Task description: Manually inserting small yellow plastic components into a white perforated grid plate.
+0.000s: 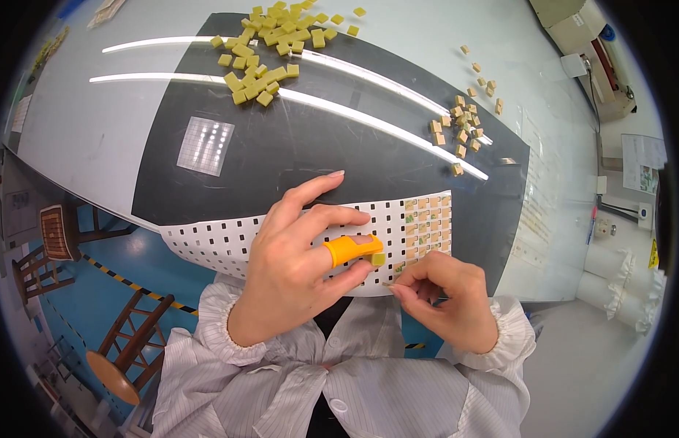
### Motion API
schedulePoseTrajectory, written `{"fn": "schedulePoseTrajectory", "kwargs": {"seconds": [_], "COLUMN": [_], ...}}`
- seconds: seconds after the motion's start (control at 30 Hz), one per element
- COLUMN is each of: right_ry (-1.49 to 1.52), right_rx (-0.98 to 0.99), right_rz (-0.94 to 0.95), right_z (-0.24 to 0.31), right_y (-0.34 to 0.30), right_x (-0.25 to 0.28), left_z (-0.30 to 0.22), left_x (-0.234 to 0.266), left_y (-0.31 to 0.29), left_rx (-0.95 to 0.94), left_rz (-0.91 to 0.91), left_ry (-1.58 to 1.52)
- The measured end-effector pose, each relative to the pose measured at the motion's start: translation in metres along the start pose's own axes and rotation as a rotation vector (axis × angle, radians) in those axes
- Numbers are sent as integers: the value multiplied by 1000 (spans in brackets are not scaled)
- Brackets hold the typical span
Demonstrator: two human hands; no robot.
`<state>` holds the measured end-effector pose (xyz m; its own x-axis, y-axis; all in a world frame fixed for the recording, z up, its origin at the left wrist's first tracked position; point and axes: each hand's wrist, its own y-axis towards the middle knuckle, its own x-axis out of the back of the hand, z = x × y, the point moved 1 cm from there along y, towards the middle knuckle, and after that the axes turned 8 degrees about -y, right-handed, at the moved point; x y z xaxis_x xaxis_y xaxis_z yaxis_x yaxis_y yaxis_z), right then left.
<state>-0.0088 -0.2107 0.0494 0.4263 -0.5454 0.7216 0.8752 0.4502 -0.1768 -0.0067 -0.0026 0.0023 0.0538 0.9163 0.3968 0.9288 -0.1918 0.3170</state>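
In front of me lies a white sheet with rows of square black holes (pixel 208 237). Its right-hand columns are covered with small tan patterned pieces (pixel 427 219). My left hand (pixel 284 255) is over the sheet, an orange sleeve (pixel 346 250) around one finger. Between that finger and the thumb it pinches a yellow-green block (pixel 379 260); the index finger is stretched out. My right hand (pixel 452 299) is closed at the sheet's near right edge. A thin sliver shows at its fingertips, too small to name.
A heap of yellow-green blocks (pixel 281 33) lies at the far side of the dark mat (pixel 317 146). Small tan blocks (pixel 460 120) are scattered at the far right. Two bright light streaks cross the mat. Wooden stools (pixel 131 343) stand on the blue floor at left.
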Motion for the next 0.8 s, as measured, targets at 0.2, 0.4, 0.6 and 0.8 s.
{"fn": "schedulePoseTrajectory", "kwargs": {"seconds": [0.2,0.4,0.6,0.8], "right_ry": [750,805,812,806], "right_rx": [-473,-513,-520,-532], "right_rz": [232,317,348,355], "right_z": [1,-2,-3,-3], "right_y": [24,37,40,41], "right_x": [12,9,9,10], "left_z": [0,0,1,1], "left_x": [0,1,0,1], "left_y": [0,0,0,1], "left_rx": [6,-6,17,4], "left_rz": [2,12,20,26], "left_ry": [-3,2,-20,-8]}}
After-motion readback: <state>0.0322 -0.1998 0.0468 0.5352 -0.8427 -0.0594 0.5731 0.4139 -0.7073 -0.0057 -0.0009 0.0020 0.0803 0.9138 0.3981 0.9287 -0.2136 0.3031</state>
